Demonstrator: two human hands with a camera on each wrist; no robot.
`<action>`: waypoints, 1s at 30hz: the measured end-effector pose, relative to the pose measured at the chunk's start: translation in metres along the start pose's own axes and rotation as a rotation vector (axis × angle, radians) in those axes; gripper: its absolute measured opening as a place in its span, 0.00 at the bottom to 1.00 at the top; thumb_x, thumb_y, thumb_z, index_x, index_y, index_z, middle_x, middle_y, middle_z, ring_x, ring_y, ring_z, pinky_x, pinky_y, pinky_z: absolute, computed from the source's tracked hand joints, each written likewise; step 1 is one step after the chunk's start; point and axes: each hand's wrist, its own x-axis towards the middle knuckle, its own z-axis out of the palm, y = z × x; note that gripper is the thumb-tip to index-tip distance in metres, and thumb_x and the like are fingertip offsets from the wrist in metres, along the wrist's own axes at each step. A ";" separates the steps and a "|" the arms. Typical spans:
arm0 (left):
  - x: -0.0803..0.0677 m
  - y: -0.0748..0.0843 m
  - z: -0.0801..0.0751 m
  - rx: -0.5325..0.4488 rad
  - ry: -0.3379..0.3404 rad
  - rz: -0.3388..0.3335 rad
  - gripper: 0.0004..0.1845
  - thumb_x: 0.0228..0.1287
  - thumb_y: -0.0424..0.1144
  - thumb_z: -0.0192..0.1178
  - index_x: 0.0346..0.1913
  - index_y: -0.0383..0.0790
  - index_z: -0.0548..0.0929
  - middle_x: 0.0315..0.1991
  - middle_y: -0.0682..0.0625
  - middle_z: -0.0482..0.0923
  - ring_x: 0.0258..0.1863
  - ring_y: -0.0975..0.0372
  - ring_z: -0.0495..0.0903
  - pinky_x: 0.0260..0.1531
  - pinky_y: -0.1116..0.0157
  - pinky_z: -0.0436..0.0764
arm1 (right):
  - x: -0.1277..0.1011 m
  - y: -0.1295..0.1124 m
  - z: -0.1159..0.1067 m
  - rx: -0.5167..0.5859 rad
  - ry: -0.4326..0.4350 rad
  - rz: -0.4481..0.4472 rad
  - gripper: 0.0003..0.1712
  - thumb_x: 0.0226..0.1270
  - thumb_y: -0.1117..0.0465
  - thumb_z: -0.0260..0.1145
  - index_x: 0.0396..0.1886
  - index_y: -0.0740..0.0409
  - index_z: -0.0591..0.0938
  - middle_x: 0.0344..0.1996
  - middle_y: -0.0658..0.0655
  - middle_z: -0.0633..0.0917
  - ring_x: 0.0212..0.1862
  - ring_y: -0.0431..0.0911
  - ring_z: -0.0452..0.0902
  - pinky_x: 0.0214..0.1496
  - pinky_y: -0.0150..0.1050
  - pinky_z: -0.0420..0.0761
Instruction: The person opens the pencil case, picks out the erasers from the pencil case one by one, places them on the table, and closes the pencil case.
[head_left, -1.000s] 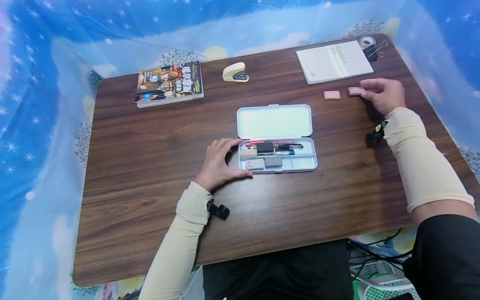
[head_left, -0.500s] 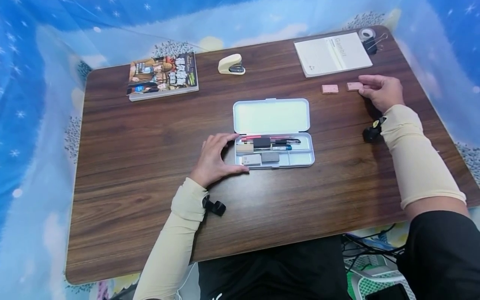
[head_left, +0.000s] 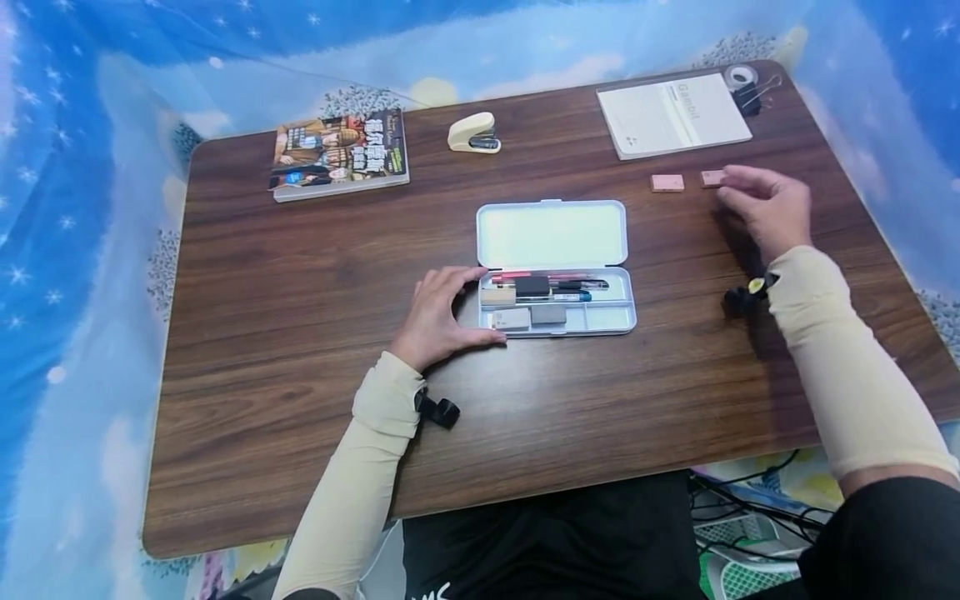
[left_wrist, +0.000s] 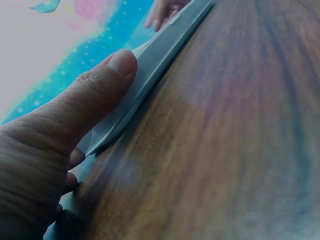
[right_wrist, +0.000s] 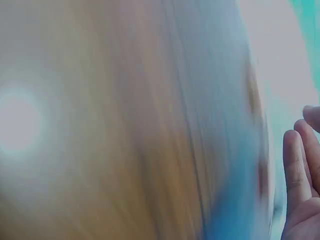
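Steadying: left hand (head_left: 438, 321) lies on the surface (head_left: 300, 333) against the left end of the open pencil case (head_left: 557, 268); fingers spread and fairly straight, index tip at the hinge corner, thumb (left_wrist: 102, 82) pressed along the tray's near edge, nothing gripped.
Reaching: right hand (head_left: 765, 204) hovers low by the right-hand pink eraser (head_left: 712, 177); fingers loosely curled toward it, fingertips right at its end. Whether they touch it, I cannot tell; the right wrist view is too blurred to help.
Pink erasers: two small blocks side by side below the white booklet (head_left: 673, 114); the left pink eraser (head_left: 667, 182) lies apart from the hand.
Pencil case: centre of the surface, lid laid back flat, tray holding pens and small grey and black blocks.
Far edge: comic book (head_left: 340, 154) at left, cream stapler (head_left: 473, 134) beside it, tape roll (head_left: 739, 77) and binder clip (head_left: 752, 96) at the right corner.
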 end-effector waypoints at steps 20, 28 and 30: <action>0.003 0.002 0.004 -0.001 -0.008 0.001 0.55 0.42 0.58 0.87 0.75 0.43 0.75 0.66 0.43 0.77 0.63 0.50 0.70 0.64 0.48 0.65 | -0.112 -0.006 0.149 -0.609 -0.625 -0.329 0.16 0.65 0.63 0.80 0.53 0.55 0.92 0.38 0.52 0.91 0.39 0.43 0.86 0.44 0.34 0.83; 0.002 0.001 0.001 -0.005 0.017 0.015 0.54 0.41 0.56 0.88 0.73 0.42 0.76 0.65 0.43 0.78 0.60 0.49 0.72 0.61 0.48 0.67 | -0.110 -0.010 0.160 -0.664 -0.659 -0.380 0.19 0.64 0.64 0.80 0.55 0.57 0.90 0.40 0.55 0.91 0.39 0.46 0.87 0.48 0.47 0.86; 0.001 0.001 0.000 -0.005 0.017 0.013 0.54 0.41 0.56 0.88 0.73 0.42 0.76 0.65 0.44 0.78 0.60 0.50 0.72 0.60 0.48 0.67 | -0.110 -0.010 0.161 -0.659 -0.657 -0.373 0.18 0.64 0.65 0.80 0.54 0.57 0.90 0.41 0.54 0.91 0.40 0.46 0.86 0.49 0.46 0.85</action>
